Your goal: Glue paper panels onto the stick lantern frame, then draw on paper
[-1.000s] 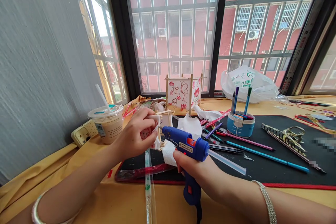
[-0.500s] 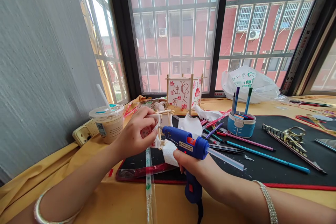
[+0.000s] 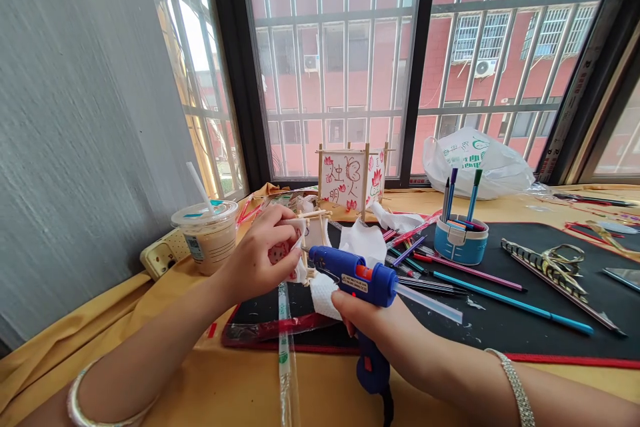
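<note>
My left hand [image 3: 267,250] is closed on a small stick-framed paper lantern [image 3: 316,232], pinching its white decorated panel; part of the lantern is hidden behind my fingers. In my right hand [image 3: 373,320] is a blue hot glue gun [image 3: 353,270], gripped by its handle, with a clear glue stick [image 3: 430,303] poking out of its back. The nozzle points left and sits close to the lantern's edge by my left fingertips; whether it touches cannot be seen. White textured paper [image 3: 325,295] lies just under the gun.
A finished-looking paper lantern [image 3: 340,177] stands by the window. At left is an iced drink cup [image 3: 207,240] beside a power strip [image 3: 163,253]. Several pens lie on the black mat [image 3: 425,333], near a blue pen holder [image 3: 461,243]. A plastic bag [image 3: 477,163] rests behind.
The view has shifted very slightly. The glue gun's handle has swung a little to the right, while my left hand keeps its hold on the lantern.
</note>
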Demonstrator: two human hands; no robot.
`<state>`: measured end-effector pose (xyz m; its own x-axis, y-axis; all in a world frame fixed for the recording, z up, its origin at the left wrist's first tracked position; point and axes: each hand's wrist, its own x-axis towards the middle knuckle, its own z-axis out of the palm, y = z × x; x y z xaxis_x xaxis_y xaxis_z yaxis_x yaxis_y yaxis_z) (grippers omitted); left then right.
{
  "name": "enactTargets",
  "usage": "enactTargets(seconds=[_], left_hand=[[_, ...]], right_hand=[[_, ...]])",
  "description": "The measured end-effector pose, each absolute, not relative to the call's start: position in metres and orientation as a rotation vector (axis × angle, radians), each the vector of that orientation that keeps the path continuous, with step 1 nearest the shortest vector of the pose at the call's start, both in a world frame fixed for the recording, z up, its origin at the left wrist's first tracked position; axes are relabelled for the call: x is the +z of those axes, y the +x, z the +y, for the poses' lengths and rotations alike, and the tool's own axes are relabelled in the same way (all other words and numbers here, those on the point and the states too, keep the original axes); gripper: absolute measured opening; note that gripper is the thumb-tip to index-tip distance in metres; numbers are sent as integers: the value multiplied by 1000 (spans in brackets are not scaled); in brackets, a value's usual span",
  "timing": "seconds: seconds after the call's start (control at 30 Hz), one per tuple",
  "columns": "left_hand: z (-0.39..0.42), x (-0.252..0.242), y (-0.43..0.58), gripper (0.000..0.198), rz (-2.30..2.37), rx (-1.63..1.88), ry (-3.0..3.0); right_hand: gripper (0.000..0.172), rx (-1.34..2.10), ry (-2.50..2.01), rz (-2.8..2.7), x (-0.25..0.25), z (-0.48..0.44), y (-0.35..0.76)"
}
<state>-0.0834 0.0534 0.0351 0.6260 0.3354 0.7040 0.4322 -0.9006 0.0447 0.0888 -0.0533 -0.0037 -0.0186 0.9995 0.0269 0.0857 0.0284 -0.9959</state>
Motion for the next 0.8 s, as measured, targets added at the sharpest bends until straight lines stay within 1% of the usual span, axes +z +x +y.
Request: enactTargets(seconds=[0.23,0.4,0.5,0.6,0.8], left_hand=[[54,37,-84,29,-650,-1184,-2821],[60,32,-83,18,-638,-1263,-2732],[62,29,-83,21,-661,-1281,-2693],[64,27,-83,22,-684,-1246,-2681],[65,26,-84,19,-612,-1258,-2698]], right_hand=[[27,1123,-1211,-1174,-2,-56,90],[32,1055,-1140,-1084,-4,-53,92],[34,1048,-1110,-1099,-3,-54,92],[31,1059,-1106,-1103,-3,-56,91],[31,1185,-1117,-1108,-3,-53,89]])
